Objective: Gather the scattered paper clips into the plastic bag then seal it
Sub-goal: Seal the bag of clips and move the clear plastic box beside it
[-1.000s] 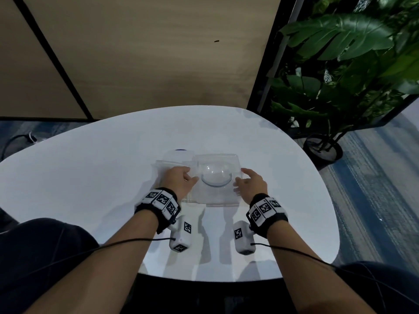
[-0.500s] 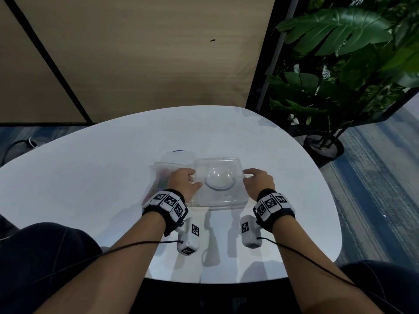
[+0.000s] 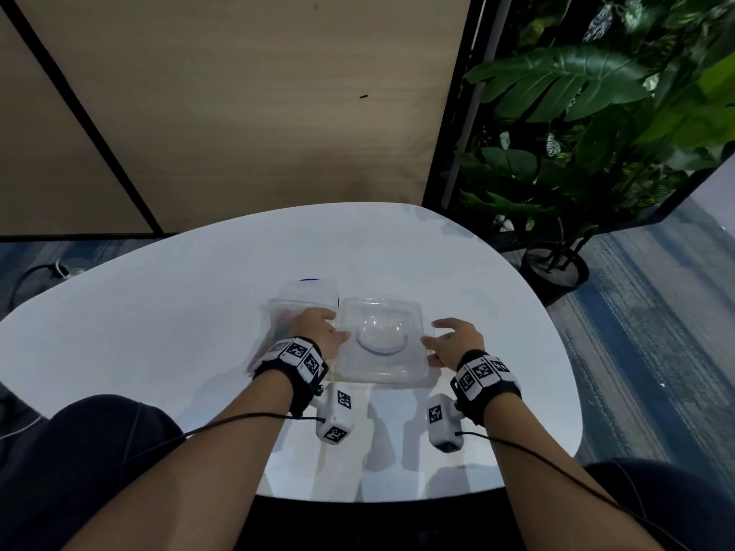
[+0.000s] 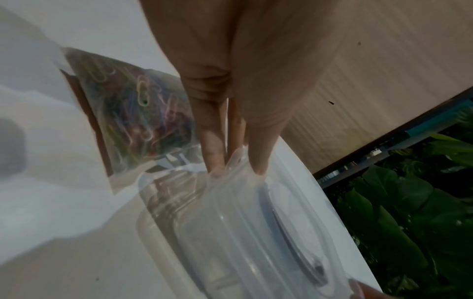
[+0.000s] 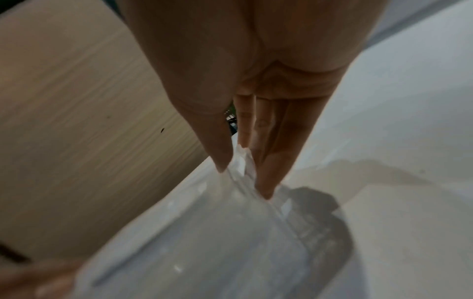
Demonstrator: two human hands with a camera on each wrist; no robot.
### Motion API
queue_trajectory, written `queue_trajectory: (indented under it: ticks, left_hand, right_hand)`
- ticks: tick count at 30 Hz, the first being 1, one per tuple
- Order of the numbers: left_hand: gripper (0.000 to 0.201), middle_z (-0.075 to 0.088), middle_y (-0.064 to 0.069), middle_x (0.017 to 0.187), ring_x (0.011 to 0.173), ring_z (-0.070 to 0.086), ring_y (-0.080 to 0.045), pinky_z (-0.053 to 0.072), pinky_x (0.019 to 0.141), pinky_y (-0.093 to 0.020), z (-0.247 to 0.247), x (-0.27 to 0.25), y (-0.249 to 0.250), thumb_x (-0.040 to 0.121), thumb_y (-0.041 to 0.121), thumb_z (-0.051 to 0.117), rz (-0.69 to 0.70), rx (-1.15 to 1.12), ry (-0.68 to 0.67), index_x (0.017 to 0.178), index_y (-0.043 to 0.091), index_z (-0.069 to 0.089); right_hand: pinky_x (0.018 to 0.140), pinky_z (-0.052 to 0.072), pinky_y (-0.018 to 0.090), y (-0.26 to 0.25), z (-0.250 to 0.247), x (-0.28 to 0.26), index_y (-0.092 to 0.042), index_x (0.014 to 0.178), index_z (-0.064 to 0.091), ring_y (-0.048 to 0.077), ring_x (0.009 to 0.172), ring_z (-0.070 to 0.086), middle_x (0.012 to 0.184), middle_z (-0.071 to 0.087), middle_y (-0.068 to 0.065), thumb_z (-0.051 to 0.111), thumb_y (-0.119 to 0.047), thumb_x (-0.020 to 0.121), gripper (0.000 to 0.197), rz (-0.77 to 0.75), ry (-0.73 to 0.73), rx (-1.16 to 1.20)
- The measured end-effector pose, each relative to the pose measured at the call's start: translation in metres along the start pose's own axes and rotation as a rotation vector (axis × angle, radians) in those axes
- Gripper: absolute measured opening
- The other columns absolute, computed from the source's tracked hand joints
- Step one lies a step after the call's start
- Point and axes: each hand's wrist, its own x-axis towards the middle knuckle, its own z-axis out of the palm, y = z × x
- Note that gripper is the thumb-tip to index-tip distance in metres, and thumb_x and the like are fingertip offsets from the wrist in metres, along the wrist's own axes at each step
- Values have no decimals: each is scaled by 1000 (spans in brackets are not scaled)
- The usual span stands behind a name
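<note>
plastic bag (image 4: 133, 121) full of colored paper clips (image 4: 143, 95) lies on the white table (image 3: 159, 332), just left of a clear box (image 3: 382, 344) | left hand (image 3: 318, 332) pinches the box's left edge | right hand (image 3: 457, 344) pinches its right edge

Multicoloured paper clips (image 4: 133, 113) in clear plastic bag (image 4: 107, 157); transparent container (image 3: 380, 344); white table (image 3: 159, 312).

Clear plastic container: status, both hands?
Left hand and right hand pinch clear plastic container by opposite rims. Paper clips bagged in plastic bag alongside. Nothing blocking.
</note>
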Motion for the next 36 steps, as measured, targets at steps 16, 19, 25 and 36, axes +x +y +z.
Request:
queue_trajectory:
  ticks: [16,19,25,36]
  left_hand:
    - [72,66,-12,117,109,66,-31,53,100,-39,11,-1,5,95,22,65,199,315,-26,157,18,29]
    - [63,68,-16,114,101,71,-34,58,93,-42,12,4,7,95,19,65,183,268,-38,152,17,40]
    - [54,71,-18,101,95,71,-36,61,85,-43,7,7,1,93,21,67,163,256,-26,145,22,53]
    - [28,75,-16,113,110,68,-32,53,97,-34,16,-19,13,90,20,71,78,319,173,109,0,74]
  right_hand:
    - [90,54,41,5,8,0,-30,140,49,29,90,70,115,65,1,49,-31,97,43,-224,30,-302]
    - [87,56,42,5,8,2,-26,136,55,28,82,72,115,64,2,50,-31,97,39,-214,21,-290]
    - [74,62,40,10,9,1,-27,125,62,23,64,73,90,69,-6,60,-23,90,36,-170,11,-100]
    - [74,61,32,-17,10,-10,-23,95,78,23,71,74,79,77,1,70,-26,75,22,18,142,-162]
